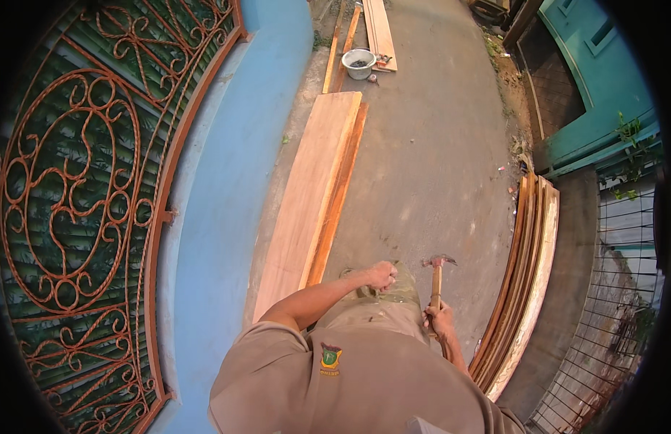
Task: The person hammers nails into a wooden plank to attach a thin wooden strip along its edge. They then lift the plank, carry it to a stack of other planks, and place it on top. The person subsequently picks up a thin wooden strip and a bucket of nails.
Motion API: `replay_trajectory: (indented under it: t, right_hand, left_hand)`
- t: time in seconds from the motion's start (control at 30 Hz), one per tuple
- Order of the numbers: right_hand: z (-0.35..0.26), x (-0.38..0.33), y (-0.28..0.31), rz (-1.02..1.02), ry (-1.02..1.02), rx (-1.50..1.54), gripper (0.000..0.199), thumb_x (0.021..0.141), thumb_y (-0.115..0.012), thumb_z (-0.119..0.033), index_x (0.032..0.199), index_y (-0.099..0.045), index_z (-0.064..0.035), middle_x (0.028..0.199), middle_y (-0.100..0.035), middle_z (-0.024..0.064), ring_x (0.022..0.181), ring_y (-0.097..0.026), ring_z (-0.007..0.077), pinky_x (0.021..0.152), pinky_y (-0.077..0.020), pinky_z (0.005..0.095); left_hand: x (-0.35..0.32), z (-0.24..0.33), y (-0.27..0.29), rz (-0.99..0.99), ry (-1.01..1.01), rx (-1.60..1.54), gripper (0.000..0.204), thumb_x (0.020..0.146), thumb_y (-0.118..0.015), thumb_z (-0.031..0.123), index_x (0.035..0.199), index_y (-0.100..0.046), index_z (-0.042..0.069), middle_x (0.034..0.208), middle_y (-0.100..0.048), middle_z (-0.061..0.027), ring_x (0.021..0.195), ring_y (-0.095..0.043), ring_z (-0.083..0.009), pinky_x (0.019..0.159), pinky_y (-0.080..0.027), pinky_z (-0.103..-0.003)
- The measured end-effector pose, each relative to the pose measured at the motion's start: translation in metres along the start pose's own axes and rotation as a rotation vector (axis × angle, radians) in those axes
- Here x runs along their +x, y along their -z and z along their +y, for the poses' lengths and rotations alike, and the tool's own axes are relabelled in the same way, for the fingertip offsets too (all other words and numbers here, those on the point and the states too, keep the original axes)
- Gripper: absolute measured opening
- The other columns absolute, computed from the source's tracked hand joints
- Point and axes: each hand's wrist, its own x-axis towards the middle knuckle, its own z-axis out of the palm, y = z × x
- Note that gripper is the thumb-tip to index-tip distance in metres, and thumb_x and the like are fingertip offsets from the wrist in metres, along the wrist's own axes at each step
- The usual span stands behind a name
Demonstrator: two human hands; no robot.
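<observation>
The right hand's grip (440, 317) is wrapped tight round the wooden handle of a claw hammer (437, 273), whose metal head stands up and forward of the fist, over the concrete ground (429, 159). The left hand (381, 275) is curled closed near the person's knee, fingertips pinched together; whether it holds a nail or some other small thing, I cannot tell.

Largest about them: a blue wall (227, 181) with an orange scrollwork iron gate (75, 188) on the left. A long pale wooden plank (310, 195) lies on the ground beside the wall, its near end just left of the left hand. A stack of curved boards (527, 275) leans on edge at the right, just beside the hammer hand. Farther off sits a white bucket (359, 64), next to more planks (379, 29).

The hammer head hangs close to the left hand's knuckles, so a careless swing could catch those fingers. The stack of boards is near enough that a wide backswing might knock it.
</observation>
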Motion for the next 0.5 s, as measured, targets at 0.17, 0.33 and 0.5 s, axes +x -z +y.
replay_trajectory:
  t: [0.17, 0.33, 0.5]
  right_hand:
    - [-0.073, 0.069, 0.048, 0.374, 0.247, -0.176, 0.021, 0.08, -0.06, -0.013, 0.091, -0.047, -0.0017, 0.061, -0.05, 0.0048, 0.044, -0.052, 0.0152, 0.04, -0.0428, 0.0299]
    - [-0.219, 0.235, 0.085, 0.342, 0.159, -0.064, 0.014, 0.085, -0.058, -0.015, 0.084, -0.048, -0.0041, 0.06, -0.048, 0.002, 0.044, -0.046, 0.0124, 0.04, -0.0402, 0.0296]
    - [-0.359, 0.346, 0.141, 0.482, 0.247, -0.244, 0.017, 0.087, -0.057, -0.018, 0.081, -0.048, -0.0059, 0.058, -0.046, -0.0001, 0.045, -0.043, 0.0096, 0.039, -0.0374, 0.0284]
  left_hand:
    - [0.069, -0.014, 0.179, 0.395, 0.287, -0.055, 0.016, 0.088, -0.055, 0.007, 0.098, -0.056, -0.006, 0.073, -0.066, -0.0139, 0.06, -0.067, -0.0211, 0.053, -0.053, -0.035]
    - [0.059, -0.139, 0.295, 0.568, 0.562, 0.747, 0.022, 0.078, -0.069, 0.023, 0.086, -0.069, 0.003, 0.081, -0.07, -0.0134, 0.073, -0.07, -0.0249, 0.071, -0.055, -0.034]
    - [0.099, -0.027, 0.342, 0.741, 0.66, -0.226, 0.009, 0.077, -0.067, 0.007, 0.085, -0.069, 0.003, 0.092, -0.069, -0.0157, 0.071, -0.068, -0.0207, 0.073, -0.056, -0.034]
